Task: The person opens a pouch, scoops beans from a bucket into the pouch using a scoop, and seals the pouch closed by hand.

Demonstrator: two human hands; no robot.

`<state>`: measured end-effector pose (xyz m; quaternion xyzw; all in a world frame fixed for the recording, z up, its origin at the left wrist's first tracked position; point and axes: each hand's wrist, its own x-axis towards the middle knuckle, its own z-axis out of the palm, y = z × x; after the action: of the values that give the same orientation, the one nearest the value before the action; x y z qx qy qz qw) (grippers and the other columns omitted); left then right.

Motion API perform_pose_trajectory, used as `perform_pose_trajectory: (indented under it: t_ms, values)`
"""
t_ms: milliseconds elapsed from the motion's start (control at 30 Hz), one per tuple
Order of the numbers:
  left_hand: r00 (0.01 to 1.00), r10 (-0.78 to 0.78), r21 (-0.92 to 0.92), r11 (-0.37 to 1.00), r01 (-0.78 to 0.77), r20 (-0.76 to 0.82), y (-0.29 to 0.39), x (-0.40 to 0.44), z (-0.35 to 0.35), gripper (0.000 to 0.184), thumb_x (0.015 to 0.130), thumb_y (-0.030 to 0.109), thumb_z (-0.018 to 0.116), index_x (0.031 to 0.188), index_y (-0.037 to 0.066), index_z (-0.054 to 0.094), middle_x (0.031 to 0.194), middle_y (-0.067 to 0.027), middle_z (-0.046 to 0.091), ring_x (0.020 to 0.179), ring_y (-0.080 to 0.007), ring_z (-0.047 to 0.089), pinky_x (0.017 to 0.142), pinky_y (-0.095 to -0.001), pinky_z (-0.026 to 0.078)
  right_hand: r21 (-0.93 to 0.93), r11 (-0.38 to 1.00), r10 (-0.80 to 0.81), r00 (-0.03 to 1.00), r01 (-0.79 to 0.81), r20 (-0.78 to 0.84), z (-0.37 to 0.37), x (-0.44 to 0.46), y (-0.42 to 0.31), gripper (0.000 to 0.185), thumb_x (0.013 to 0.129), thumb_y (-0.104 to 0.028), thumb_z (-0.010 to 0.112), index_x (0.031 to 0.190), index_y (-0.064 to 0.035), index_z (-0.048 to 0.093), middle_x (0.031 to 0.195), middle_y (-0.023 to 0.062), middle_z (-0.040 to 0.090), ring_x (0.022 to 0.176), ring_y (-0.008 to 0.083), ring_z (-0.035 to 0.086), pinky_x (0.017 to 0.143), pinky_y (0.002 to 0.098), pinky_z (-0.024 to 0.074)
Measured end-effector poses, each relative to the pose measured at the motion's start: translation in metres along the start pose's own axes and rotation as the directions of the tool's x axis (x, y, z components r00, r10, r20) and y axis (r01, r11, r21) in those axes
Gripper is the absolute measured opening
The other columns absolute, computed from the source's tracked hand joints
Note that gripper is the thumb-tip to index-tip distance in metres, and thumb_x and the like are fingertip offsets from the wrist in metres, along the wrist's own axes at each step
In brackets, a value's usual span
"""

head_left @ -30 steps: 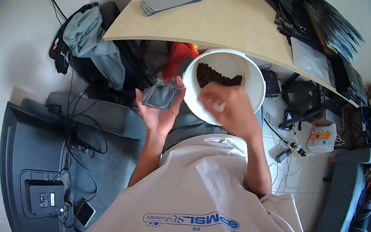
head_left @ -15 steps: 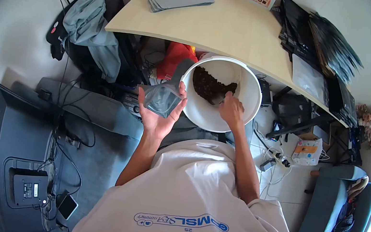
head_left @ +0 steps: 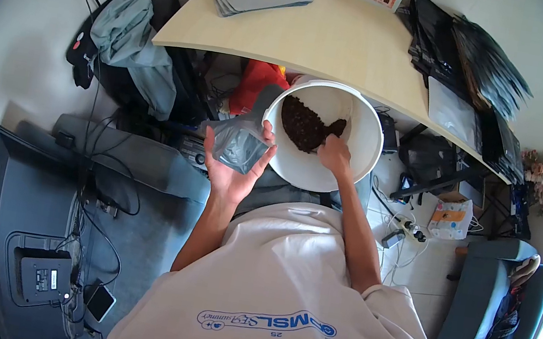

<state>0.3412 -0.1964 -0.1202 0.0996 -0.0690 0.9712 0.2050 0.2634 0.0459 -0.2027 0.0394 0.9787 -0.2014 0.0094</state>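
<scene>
Beneath the pale desk [head_left: 348,43], whose edge nearly meets the white bucket [head_left: 365,142], dark granules [head_left: 303,125] lie inside. The right hand [head_left: 335,155] reaches in, fingers bunched, grip unclear; the left hand's [head_left: 234,174] spread fingers clasp a clear pouch [head_left: 241,148] beside the rim.

Your single view looks forward and steeply down from your head, close above your shirt [head_left: 287,293] at lower centre. It faces the worktop [head_left: 286,30] across the top.
</scene>
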Motion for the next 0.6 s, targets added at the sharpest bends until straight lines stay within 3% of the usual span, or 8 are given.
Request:
perform_pose_trajectory:
  t_ms: [67, 167, 300, 367, 500, 600]
  values:
    - [1.000, -0.002, 0.000, 1.000, 0.002, -0.002, 0.001, -0.001, 0.001, 0.078, 0.087, 0.059, 0.058, 0.137, 0.003, 0.040, 0.135, -0.0243, 0.042, 0.124, -0.0344, 0.045, 0.110, -0.0517, 0.039, 0.071, 0.997, -0.002, 1.000, 0.003, -0.013, 0.011, 0.005, 0.013, 0.023, 0.080, -0.012, 0.059, 0.097, 0.0039, 0.062, 0.086, 0.0213, 0.068, 0.080, 0.0385, 0.067, 0.073, 0.0475, 0.0520]
    - [1.000, -0.003, -0.004, 1.000, 0.003, -0.011, 0.000, -0.001, 0.002, 0.076, 0.087, 0.058, 0.058, 0.137, 0.003, 0.040, 0.135, -0.0239, 0.042, 0.124, -0.0343, 0.045, 0.109, -0.0519, 0.039, 0.391, 0.919, 0.031, 0.998, -0.047, 0.047, 0.006, -0.001, 0.014, 0.028, 0.077, -0.014, 0.060, 0.098, 0.0045, 0.065, 0.088, 0.0220, 0.068, 0.082, 0.0380, 0.067, 0.077, 0.0424, 0.0520]
    - [1.000, -0.012, -0.007, 1.000, 0.012, -0.007, 0.002, -0.001, -0.001, 0.074, 0.088, 0.057, 0.058, 0.137, 0.004, 0.041, 0.135, -0.0239, 0.042, 0.124, -0.0343, 0.045, 0.109, -0.0523, 0.038, 0.708, 0.679, 0.037, 0.973, -0.192, 0.228, -0.020, -0.017, 0.002, 0.026, 0.083, -0.010, 0.059, 0.104, 0.0046, 0.063, 0.076, 0.0121, 0.064, 0.059, 0.0192, 0.058, 0.054, 0.0324, 0.0451]
    - [1.000, -0.019, -0.017, 1.000, 0.018, -0.010, 0.002, -0.002, -0.001, 0.073, 0.088, 0.057, 0.059, 0.136, 0.004, 0.042, 0.136, -0.0242, 0.042, 0.125, -0.0343, 0.044, 0.110, -0.0525, 0.038, 0.785, 0.563, 0.028, 0.955, -0.258, 0.294, -0.029, -0.023, -0.001, 0.025, 0.086, -0.008, 0.057, 0.107, 0.0044, 0.061, 0.072, 0.0075, 0.061, 0.051, 0.0110, 0.049, 0.045, 0.0274, 0.0378]
    - [1.000, -0.018, 0.011, 1.000, 0.018, -0.005, 0.004, -0.002, -0.003, 0.071, 0.088, 0.055, 0.059, 0.135, 0.005, 0.044, 0.137, -0.0246, 0.041, 0.127, -0.0345, 0.043, 0.110, -0.0526, 0.037, 0.819, 0.534, -0.009, 0.967, -0.211, 0.255, -0.034, -0.027, -0.002, 0.030, 0.088, -0.008, 0.056, 0.115, 0.0057, 0.056, 0.070, 0.0060, 0.059, 0.046, 0.0091, 0.045, 0.040, 0.0259, 0.0332]
    - [0.999, 0.004, 0.063, 0.998, -0.001, -0.048, 0.001, -0.001, 0.004, 0.092, 0.083, 0.049, 0.069, 0.138, -0.011, 0.026, 0.135, -0.0238, 0.039, 0.119, -0.0348, 0.048, 0.109, -0.0482, 0.040, 0.810, 0.550, 0.009, 0.971, -0.206, 0.241, -0.040, -0.031, -0.005, 0.037, 0.088, -0.010, 0.057, 0.120, 0.0072, 0.052, 0.071, 0.0050, 0.058, 0.047, 0.0094, 0.045, 0.040, 0.0254, 0.0331]
